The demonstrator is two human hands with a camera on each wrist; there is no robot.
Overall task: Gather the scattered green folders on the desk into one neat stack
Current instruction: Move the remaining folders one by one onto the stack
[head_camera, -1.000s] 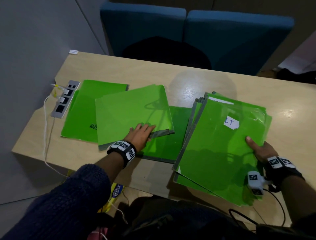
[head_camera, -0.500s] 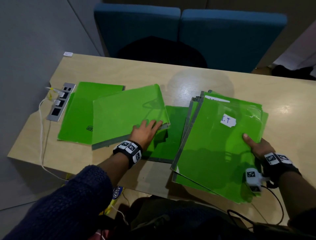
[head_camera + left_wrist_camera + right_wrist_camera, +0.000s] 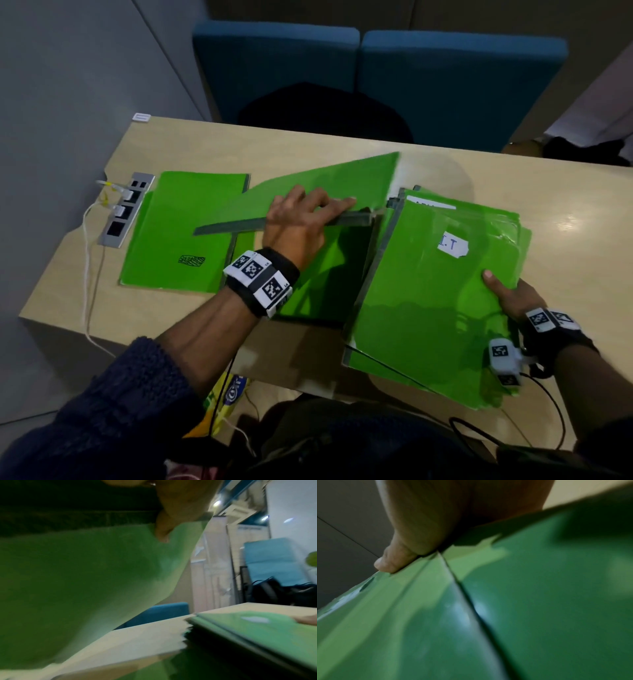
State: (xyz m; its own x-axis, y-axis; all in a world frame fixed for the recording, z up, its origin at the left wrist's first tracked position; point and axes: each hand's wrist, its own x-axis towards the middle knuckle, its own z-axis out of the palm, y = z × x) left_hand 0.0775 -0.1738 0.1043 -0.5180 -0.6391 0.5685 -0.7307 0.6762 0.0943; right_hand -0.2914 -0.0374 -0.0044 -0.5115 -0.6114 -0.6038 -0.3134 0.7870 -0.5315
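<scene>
On the desk's (image 3: 212, 144) left side lies a flat green folder (image 3: 178, 236) with a black scribble near its front edge. Beside it, my left hand (image 3: 298, 222) grips another green folder (image 3: 325, 185) by its grey spine, tilted up off the desk. To the right, my right hand (image 3: 510, 294) pinches the fanned stack (image 3: 428, 308), glossy green, top folder labelled "I.T".
</scene>
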